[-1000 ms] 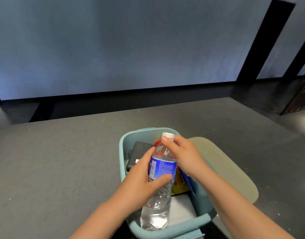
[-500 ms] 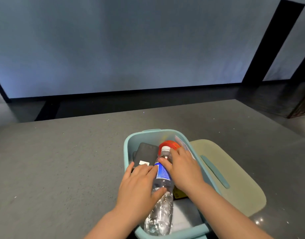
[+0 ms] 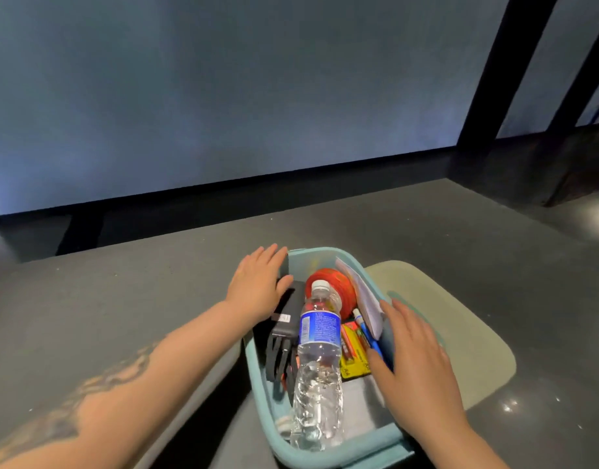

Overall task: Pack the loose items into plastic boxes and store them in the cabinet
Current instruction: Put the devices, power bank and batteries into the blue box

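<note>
Low in the middle of the frame sits the box point(image 3: 328, 458), a pale teal plastic tub on the grey table point(image 3: 122, 316), and it is well filled. The bottle point(image 3: 318, 363) lies lengthwise down the centre of it, white cap pointing toward the top of the frame, blue label round its upper half, clear water glinting in the lower half near the bottom rim. The left hand point(image 3: 257, 286) is spread flat, fingers loose and apart, resting over the box's upper left corner; it grips nothing, palm down, with the thumb reaching in over the black pack point(image 3: 288, 319) that lies along the left wall. Below that pack, dark straps point(image 3: 278, 363) bunch against the same wall. The right hand point(image 3: 413, 363) is open too, fingers splayed, palm down over the right wall of the box in the lower right of the frame, holding nothing; whether it actually touches the rim I cannot tell. Just above the bottle cap there is a red roll point(image 3: 338, 286), tucked at the far end of the box. To the right of the roll a white paper point(image 3: 362, 296) leans on the right wall, and under it a blue pen point(image 3: 367, 333) runs along beside a yellow and red card of batteries point(image 3: 354, 353). To the right of the box, flat on the table, lies the lid point(image 3: 467, 333), a pale green rounded panel, partly covered by the right hand.
</note>
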A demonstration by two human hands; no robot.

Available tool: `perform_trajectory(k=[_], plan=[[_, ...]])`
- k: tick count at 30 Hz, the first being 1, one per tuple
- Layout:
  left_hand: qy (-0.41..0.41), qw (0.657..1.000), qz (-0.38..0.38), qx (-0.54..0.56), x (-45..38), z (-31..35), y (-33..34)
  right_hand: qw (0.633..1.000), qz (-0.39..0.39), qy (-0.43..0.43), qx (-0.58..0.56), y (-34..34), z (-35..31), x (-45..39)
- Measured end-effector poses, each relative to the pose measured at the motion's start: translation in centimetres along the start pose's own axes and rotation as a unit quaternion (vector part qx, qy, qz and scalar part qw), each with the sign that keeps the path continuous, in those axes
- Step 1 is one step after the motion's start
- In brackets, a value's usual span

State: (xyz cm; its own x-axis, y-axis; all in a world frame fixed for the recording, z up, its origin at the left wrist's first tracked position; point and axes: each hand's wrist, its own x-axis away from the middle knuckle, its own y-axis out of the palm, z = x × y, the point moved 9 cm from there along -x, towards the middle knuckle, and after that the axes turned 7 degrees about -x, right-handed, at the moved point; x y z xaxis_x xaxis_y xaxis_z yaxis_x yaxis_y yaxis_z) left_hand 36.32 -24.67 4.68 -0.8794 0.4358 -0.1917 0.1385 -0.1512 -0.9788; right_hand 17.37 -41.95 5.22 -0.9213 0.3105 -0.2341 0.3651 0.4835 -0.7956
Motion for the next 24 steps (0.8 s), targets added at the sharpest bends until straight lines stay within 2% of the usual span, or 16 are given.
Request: perform_trajectory(k=[4,8,11,14,19,24], plan=[[-0.064,0.997,-0.046,-0.013,-0.9,-1.2,1.0,0.997,0.002,0.043,-0.070,0.0,1.1,1.3],[-0.107,0.993,-0.048,0.030,0.0,-2.4,0.9,0.994,0.034,0.009,-0.103,-0.1,0.8,0.9],[-0.167,0.983,-0.052,0.056,1.2,-5.0,0.1,0.990,0.002,-0.016,-0.140,0.8,0.5,-0.8],[-0.227,0.972,-0.023,0.054,4.2,-8.4,-1.3,0.983,-0.036,-0.063,-0.169,2.1,-0.5,-3.5],[-0.325,0.943,0.044,0.054,11.9,-14.0,-3.5,0.960,-0.117,-0.155,-0.201,5.6,-3.4,-8.4],[-0.397,0.914,0.076,0.036,19.8,-15.9,-5.4,0.934,-0.185,-0.213,-0.220,9.7,-8.0,-12.4]])
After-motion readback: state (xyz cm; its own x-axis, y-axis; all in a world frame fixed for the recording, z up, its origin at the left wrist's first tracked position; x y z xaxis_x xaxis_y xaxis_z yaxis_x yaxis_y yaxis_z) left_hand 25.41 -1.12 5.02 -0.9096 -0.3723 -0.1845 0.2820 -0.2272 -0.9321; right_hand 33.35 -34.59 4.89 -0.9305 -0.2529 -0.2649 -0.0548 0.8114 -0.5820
